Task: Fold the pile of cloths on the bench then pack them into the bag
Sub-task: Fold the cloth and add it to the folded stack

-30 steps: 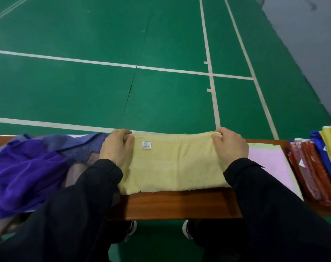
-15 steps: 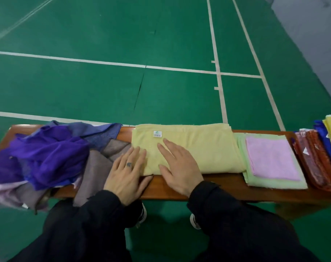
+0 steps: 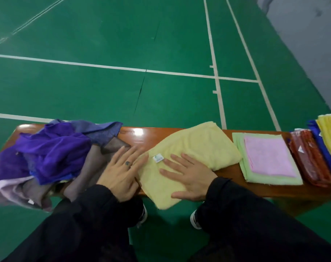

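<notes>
While both hands are lying flat w/ fingers spread, right hand [image 3: 187,176] is pressing the fluffy folded yellow towel [image 3: 191,154]; left hand [image 3: 121,173] is touching its left edge on the glossy wooden table [image 3: 142,135].

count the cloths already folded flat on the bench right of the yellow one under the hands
2 lie flat: a green cloth beside the yellow towel, and a pink cloth on top of it. Further right, red, blue and yellow cloths stand packed together; more may be hidden there.

Folded yellow cloth [image 3: 194,148] askew on bench [image 3: 255,191], unfolded purple pile [image 3: 53,154] left
</notes>
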